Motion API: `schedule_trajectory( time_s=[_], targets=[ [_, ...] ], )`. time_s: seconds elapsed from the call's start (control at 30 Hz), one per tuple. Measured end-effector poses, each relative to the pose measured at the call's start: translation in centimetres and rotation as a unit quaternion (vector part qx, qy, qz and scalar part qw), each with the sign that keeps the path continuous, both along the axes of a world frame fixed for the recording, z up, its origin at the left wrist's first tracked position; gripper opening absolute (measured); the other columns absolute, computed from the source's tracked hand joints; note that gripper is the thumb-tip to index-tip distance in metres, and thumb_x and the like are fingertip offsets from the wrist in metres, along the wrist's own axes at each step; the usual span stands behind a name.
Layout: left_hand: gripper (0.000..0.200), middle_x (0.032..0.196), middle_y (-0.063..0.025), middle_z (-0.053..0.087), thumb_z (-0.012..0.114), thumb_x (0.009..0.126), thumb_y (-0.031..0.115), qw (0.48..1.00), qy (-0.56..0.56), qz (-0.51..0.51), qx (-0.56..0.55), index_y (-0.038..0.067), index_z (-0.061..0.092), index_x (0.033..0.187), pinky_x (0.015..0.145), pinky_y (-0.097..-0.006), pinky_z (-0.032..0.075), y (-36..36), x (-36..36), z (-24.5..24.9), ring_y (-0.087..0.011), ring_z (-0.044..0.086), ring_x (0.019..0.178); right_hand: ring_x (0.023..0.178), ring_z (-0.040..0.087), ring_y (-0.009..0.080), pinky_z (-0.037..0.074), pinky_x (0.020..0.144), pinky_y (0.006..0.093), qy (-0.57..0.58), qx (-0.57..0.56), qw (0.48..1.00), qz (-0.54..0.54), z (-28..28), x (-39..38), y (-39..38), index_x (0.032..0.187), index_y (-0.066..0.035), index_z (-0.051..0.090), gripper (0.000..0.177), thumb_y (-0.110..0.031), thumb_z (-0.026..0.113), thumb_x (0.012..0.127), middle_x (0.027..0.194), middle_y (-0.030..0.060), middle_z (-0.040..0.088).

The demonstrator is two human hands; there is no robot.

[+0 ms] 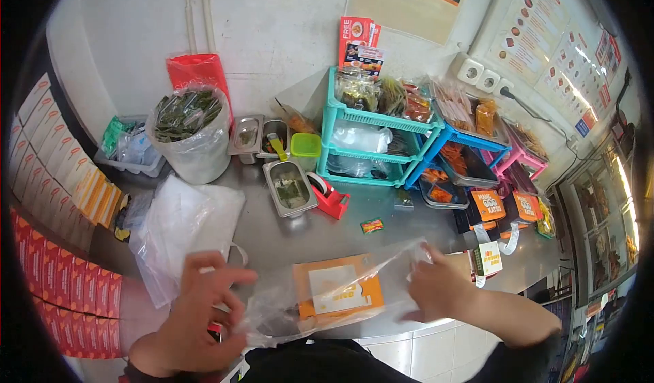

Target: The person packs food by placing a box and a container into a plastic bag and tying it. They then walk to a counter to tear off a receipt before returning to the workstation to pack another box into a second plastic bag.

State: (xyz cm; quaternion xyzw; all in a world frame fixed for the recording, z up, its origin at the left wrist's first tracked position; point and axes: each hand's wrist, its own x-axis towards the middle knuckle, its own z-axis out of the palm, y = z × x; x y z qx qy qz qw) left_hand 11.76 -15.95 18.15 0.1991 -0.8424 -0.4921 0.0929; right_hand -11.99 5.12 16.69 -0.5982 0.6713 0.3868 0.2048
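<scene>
A clear plastic bag stretches across the steel counter in front of me. Beneath or inside its film shows an orange box with a white panel and yellow lettering. My right hand pinches the bag's right end, fingers closed on the film. At the bag's left end, my left hand has its fingers spread and curved, with nothing plainly held. Just beyond that hand lies a stack of white plastic bags.
Behind stand a red tape dispenser, steel containers, a bag-lined bucket of dark green packets and a turquoise rack. Orange-and-black boxes sit at right. Stacked red cartons line the left side. A small packet lies mid-counter.
</scene>
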Motion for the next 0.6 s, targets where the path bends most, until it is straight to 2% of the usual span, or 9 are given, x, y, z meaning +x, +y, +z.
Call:
schedule_trajectory(
  time_s=[0.07, 0.1, 0.13, 0.23, 0.37, 0.43, 0.5, 0.57, 0.6],
  targets=[
    [0.068, 0.112, -0.0085, 0.031, 0.066, 0.058, -0.004, 0.975, 0.132, -0.094, 0.150, 0.009, 0.041, 0.120, 0.059, -0.0228, 0.043, 1.5, -0.6, -0.8, -0.0139, 0.044, 0.092, 0.095, 0.054, 0.0193, 0.020, 0.099, 0.0494, 0.022, -0.015, 0.999, 0.036, 3.5, 0.5, 3.4, 0.087, -0.013, 0.069, 0.038, -0.046, 0.051, 0.082, 0.078, 0.0002, 0.063],
    [0.097, 0.117, -0.0108, 0.030, 0.081, 0.048, 0.007, 0.959, 0.087, -0.206, -0.173, 0.009, 0.028, 0.130, 0.074, -0.0313, 0.045, 0.3, -0.6, 0.3, -0.0180, 0.039, 0.104, 0.096, 0.053, 0.0184, 0.024, 0.098, 0.0468, 0.033, -0.093, 0.992, 0.078, 4.6, 1.3, 4.9, 0.085, -0.011, 0.069, 0.031, -0.040, 0.058, 0.078, 0.086, 0.0015, 0.061],
    [0.097, 0.117, -0.0108, 0.030, 0.081, 0.048, 0.007, 0.959, 0.088, -0.207, -0.173, 0.009, 0.028, 0.130, 0.074, -0.0313, 0.045, 0.4, 0.2, 0.3, -0.0180, 0.039, 0.104, 0.098, 0.052, 0.0175, 0.028, 0.096, 0.0442, 0.043, -0.170, 0.977, 0.119, 4.8, 1.6, 6.4, 0.083, -0.010, 0.069, 0.026, -0.034, 0.066, 0.074, 0.095, 0.0028, 0.060],
    [0.136, 0.138, -0.0199, 0.016, 0.092, 0.030, 0.031, 0.991, -0.003, 0.068, -0.116, -0.004, 0.010, 0.134, 0.103, -0.0449, 0.025, -2.0, 3.0, -2.9, -0.0304, 0.018, 0.131, 0.113, 0.045, 0.0238, 0.028, 0.099, 0.0425, -0.095, -0.537, 0.837, -0.051, 1.0, -1.5, 12.2, 0.109, -0.003, 0.058, 0.059, -0.029, 0.079, 0.060, 0.124, 0.0131, 0.044],
    [0.138, 0.141, -0.0273, 0.006, 0.081, 0.042, 0.056, 0.925, -0.297, -0.187, -0.145, -0.008, 0.002, 0.135, 0.109, -0.0452, 0.006, -3.9, 5.0, -32.7, -0.0428, 0.003, 0.131, 0.134, 0.003, 0.0378, 0.012, 0.108, 0.0445, -0.357, -0.440, 0.751, -0.339, -15.3, -4.6, 11.7, 0.137, 0.002, -0.009, 0.137, -0.036, 0.086, 0.045, 0.143, 0.0246, 0.005],
    [0.112, 0.140, -0.0246, 0.017, 0.076, 0.051, 0.054, 0.974, -0.199, -0.098, -0.045, 0.000, 0.024, 0.134, 0.108, -0.0443, 0.010, 2.9, -4.5, -24.5, -0.0385, 0.012, 0.131, 0.134, -0.007, 0.0369, 0.001, 0.107, 0.0478, -0.366, -0.426, 0.793, -0.237, -20.4, -2.7, 5.2, 0.137, 0.002, -0.007, 0.123, -0.028, 0.080, 0.055, 0.143, 0.0258, -0.004],
    [0.099, 0.139, -0.0235, 0.022, 0.073, 0.058, 0.053, 0.980, -0.185, -0.072, -0.017, 0.003, 0.031, 0.133, 0.108, -0.0432, 0.013, 4.1, -7.3, -25.3, -0.0359, 0.016, 0.131, 0.127, 0.024, 0.0372, 0.005, 0.106, 0.0485, -0.406, -0.430, 0.765, -0.255, -22.6, -1.1, 0.7, 0.137, 0.002, 0.005, 0.104, -0.022, 0.073, 0.062, 0.133, 0.0243, 0.028],
    [0.072, 0.129, -0.0210, 0.038, 0.064, 0.072, 0.045, 0.902, -0.182, -0.050, 0.387, 0.005, 0.040, 0.127, 0.103, -0.0425, 0.026, 3.3, -9.6, -31.3, -0.0324, 0.034, 0.123, 0.121, 0.037, 0.0370, 0.013, 0.105, 0.0482, -0.459, -0.383, 0.756, -0.266, -25.2, -0.9, -1.9, 0.136, 0.002, 0.013, 0.099, -0.027, 0.073, 0.063, 0.125, 0.0206, 0.044],
    [0.072, 0.129, -0.0210, 0.038, 0.064, 0.072, 0.045, 0.905, -0.182, -0.050, 0.382, 0.005, 0.040, 0.127, 0.103, -0.0425, 0.026, 3.1, -9.0, -33.5, -0.0324, 0.034, 0.123, 0.110, 0.045, 0.0353, 0.022, 0.102, 0.0458, -0.488, -0.526, 0.656, -0.235, -26.8, 0.0, -2.3, 0.128, 0.000, 0.028, 0.082, -0.025, 0.073, 0.064, 0.113, 0.0171, 0.051]
  ],
)
